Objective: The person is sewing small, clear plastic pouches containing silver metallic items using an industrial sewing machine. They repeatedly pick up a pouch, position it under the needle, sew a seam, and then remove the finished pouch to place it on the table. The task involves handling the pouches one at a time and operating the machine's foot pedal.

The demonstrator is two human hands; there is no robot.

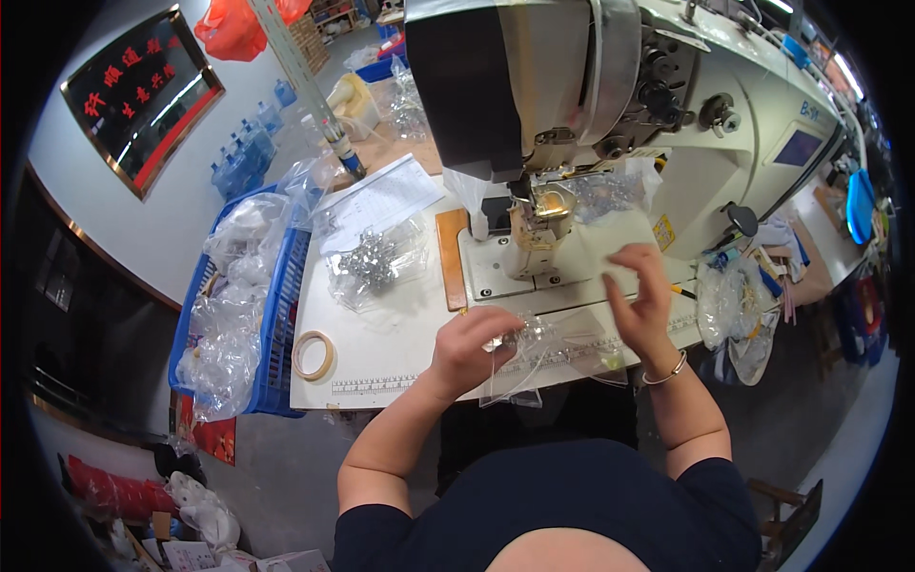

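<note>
At the table's front edge, my left hand (467, 351) is closed on a clear plastic piece (519, 379), which hangs over the edge. Small shiny bits show by its fingertips, too small to name. My right hand (640, 297), with a bracelet at the wrist, is raised right of the plastic, thumb and forefinger apart, holding nothing I can see. Ahead of both hands stands a white industrial sewing machine (610, 224); its needle area (538, 205) lies beyond the left hand.
A clear bag of small metal parts (376, 262) lies on the white table (381, 334), near papers (381, 200) and a tape roll (314, 356). A blue crate (276, 315) full of plastic bags stands left. More plastic bags (729, 310) hang at the right edge.
</note>
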